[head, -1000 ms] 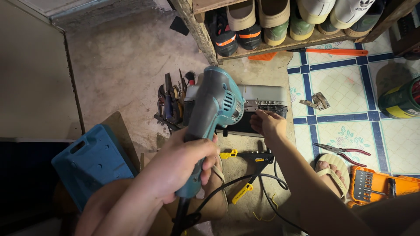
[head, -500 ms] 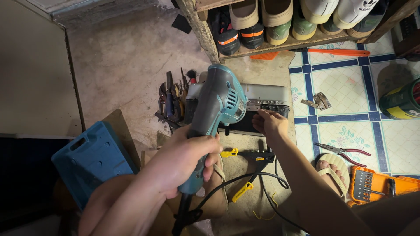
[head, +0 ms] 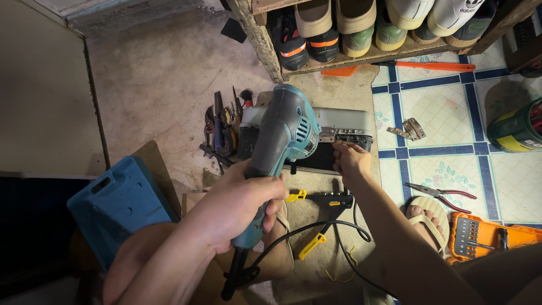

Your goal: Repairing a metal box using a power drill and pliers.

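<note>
Little has shifted since the earlier frames: my left hand (head: 234, 206) has drawn the teal power drill (head: 282, 141) slightly higher and nearer, while my right hand (head: 350, 160) stays at the same spot on the metal piece (head: 344, 121).

My left grip is wrapped tight around the drill's handle, fingers curled fully round it, with the black cord (head: 316, 237) trailing down from the butt and looping over the floor. My right grip rests with its fingertips pinched at the small hinge-like fitting (head: 345, 135) on the front edge of the grey metal piece; I cannot tell whether it truly clamps the fitting or only steadies it.

The drill's nose is hidden behind its own body, so I cannot see whether the bit touches the metal. I judge this as the lining-up step, just ahead of drilling at the fitting.

Next calls for bringing the tip squarely onto the mark, keeping my right fingers clear of it.

Close by lie a black riveter with yellow tips (head: 324, 200), a heap of hand tools (head: 223, 130), a blue case (head: 116, 206), red-handled pliers (head: 443, 195) on the tiled floor (head: 446, 113), and an orange bit case (head: 480, 237).
</note>
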